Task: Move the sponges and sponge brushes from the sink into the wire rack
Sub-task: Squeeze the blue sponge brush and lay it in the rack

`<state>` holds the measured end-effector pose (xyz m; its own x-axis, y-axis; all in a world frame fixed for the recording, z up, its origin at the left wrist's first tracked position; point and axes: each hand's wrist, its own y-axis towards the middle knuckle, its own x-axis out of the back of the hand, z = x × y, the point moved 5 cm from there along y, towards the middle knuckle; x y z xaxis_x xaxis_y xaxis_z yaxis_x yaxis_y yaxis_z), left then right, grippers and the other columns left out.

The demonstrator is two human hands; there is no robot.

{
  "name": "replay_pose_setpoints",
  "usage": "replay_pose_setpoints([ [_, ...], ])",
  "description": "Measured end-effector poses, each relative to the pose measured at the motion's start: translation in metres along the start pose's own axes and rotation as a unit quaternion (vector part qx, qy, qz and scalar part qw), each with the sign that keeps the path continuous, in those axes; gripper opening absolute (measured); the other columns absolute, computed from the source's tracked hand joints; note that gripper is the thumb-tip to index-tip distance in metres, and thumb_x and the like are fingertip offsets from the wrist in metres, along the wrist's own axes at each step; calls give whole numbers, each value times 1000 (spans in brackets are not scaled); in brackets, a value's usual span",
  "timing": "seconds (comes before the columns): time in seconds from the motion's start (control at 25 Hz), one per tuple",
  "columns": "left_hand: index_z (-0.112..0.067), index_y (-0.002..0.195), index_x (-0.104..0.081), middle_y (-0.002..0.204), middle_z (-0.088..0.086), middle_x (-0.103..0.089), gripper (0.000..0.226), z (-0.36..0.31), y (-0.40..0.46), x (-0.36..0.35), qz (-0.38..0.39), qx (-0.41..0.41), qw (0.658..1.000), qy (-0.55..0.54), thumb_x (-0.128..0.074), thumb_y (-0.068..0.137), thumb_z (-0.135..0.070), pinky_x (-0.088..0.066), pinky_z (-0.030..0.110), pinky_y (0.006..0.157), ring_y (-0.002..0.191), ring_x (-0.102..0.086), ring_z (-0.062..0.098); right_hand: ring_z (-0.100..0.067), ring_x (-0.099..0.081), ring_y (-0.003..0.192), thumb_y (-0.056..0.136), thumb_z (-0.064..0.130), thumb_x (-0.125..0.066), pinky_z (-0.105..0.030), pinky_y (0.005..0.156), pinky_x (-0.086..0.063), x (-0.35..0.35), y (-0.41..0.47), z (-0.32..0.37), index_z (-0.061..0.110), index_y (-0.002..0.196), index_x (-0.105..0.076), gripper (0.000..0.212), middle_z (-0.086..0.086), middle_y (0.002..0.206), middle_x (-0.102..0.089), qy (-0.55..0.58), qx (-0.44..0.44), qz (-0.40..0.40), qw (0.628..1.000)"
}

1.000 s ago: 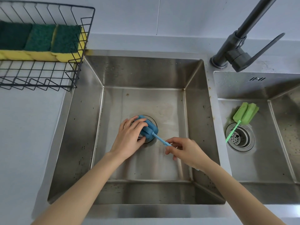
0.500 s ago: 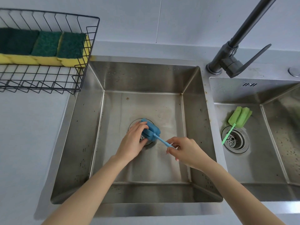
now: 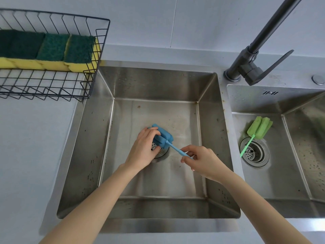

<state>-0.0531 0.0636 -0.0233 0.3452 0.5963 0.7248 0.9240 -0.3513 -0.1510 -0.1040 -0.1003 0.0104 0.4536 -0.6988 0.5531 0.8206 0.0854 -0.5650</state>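
Observation:
A blue sponge brush (image 3: pixel 164 138) is held over the drain of the left sink basin (image 3: pixel 207 131). My left hand (image 3: pixel 143 149) grips its foam head. My right hand (image 3: pixel 200 160) pinches the end of its thin blue handle. A green sponge brush (image 3: pixel 259 127) lies in the right sink basin (image 3: pixel 290 176), its handle reaching over that drain. The black wire rack (image 3: pixel 91 67) stands on the counter at the upper left. Three yellow sponges with green scrub tops (image 3: pixel 52 51) sit in a row inside it.
A dark faucet (image 3: pixel 255 67) with a lever rises behind the divider between the basins. A round metal button (image 3: pixel 318 79) sits on the counter at the far right. White counter (image 3: pixel 29 138) stretches left of the sink, below the rack.
The blue brush's head has come up slightly off the drain in both hands. The camera has tilted, so the sink and rack sit lower in view.

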Motion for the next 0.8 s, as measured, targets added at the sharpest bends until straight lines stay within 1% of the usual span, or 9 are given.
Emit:
replay_pose_setpoints([
  [0.12,-9,109,-54,120,6,-57,35,-5,0,15,-17,-30,998,59,-65,76,-14,-35,34,98,124,-42,26,-3,-57,52,87,24,-55,-8,55,-46,8,-5,8,22,111,-61,24,9,86,-66,4,12,-3,1000],
  [0.2,-9,108,-54,116,6,-58,35,-7,0,27,-32,-34,995,82,-64,75,-14,-30,31,97,119,-45,25,0,-59,48,87,24,-57,-9,54,-48,16,-9,15,23,104,-63,18,16,77,-64,8,20,-10,1000],
  [0.28,-10,107,-55,113,6,-57,34,-12,-2,39,-45,-39,993,99,-63,74,-16,-29,31,98,114,-46,25,3,-60,47,86,23,-58,-20,59,-53,26,-14,24,26,95,-63,11,20,73,-63,14,26,-18,999],
  [0.32,-11,107,-55,111,6,-57,34,-15,-2,44,-52,-43,992,106,-62,74,-17,-30,32,97,111,-47,26,4,-60,47,86,23,-58,-24,62,-54,31,-16,28,28,90,-62,8,21,73,-63,16,28,-23,999],
  [0.36,-11,106,-55,110,6,-57,34,-19,-3,51,-59,-48,991,113,-61,74,-17,-31,33,96,108,-48,26,5,-59,47,85,23,-59,-23,60,-53,37,-19,33,30,86,-61,8,20,72,-64,16,30,-29,999],
  [0.48,-10,102,-58,103,7,-60,33,-34,-6,73,-99,-67,984,129,-63,71,-19,-37,37,91,102,-50,28,9,-57,45,85,25,-60,-12,53,-44,54,-27,46,32,76,-58,11,16,70,-64,2,39,-49,998],
  [0.56,-10,99,-59,100,8,-61,32,-42,-7,89,-124,-79,980,134,-64,69,-18,-40,38,87,101,-52,30,7,-57,47,85,28,-60,-9,50,-41,63,-32,53,30,73,-57,12,16,68,-63,-6,39,-64,997],
  [0.72,-11,99,-60,99,6,-60,31,-54,-9,118,-138,-103,977,127,-64,70,-20,-32,30,83,98,-51,27,3,-55,50,83,30,-62,-12,53,-40,82,-39,68,25,74,-62,10,14,59,-60,-6,40,-98,994],
  [0.8,-12,99,-60,98,5,-60,30,-58,-11,133,-148,-117,973,130,-64,70,-22,-31,30,83,97,-52,26,0,-54,52,81,30,-64,-14,55,-39,90,-41,78,24,73,-63,10,13,58,-60,-1,45,-116,992],
])
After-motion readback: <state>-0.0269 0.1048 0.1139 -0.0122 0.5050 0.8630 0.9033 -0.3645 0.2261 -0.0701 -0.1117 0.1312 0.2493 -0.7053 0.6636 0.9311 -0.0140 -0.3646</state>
